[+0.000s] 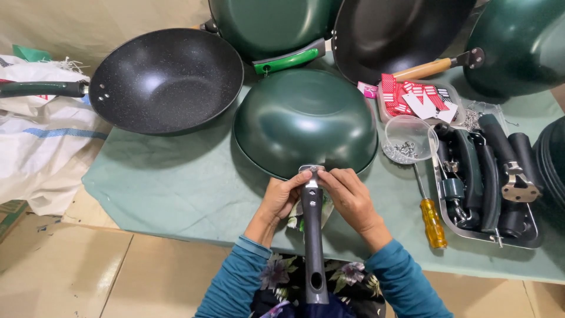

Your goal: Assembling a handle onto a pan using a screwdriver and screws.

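The handle [312, 235] is held against the rim of the upturned green wok [305, 121], its long axis running straight toward the body. It is pinched at the joint between the left hand [283, 197] and right hand [349, 197], both equally near.

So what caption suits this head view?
Both hands fit a black handle onto an upturned green wok.

What I can't make out

My fingers [318, 181] hide the handle's joint with the upturned pan [305, 121]; far pans [518, 41] run off the frame; the cup's small fasteners [404, 150] blur together.
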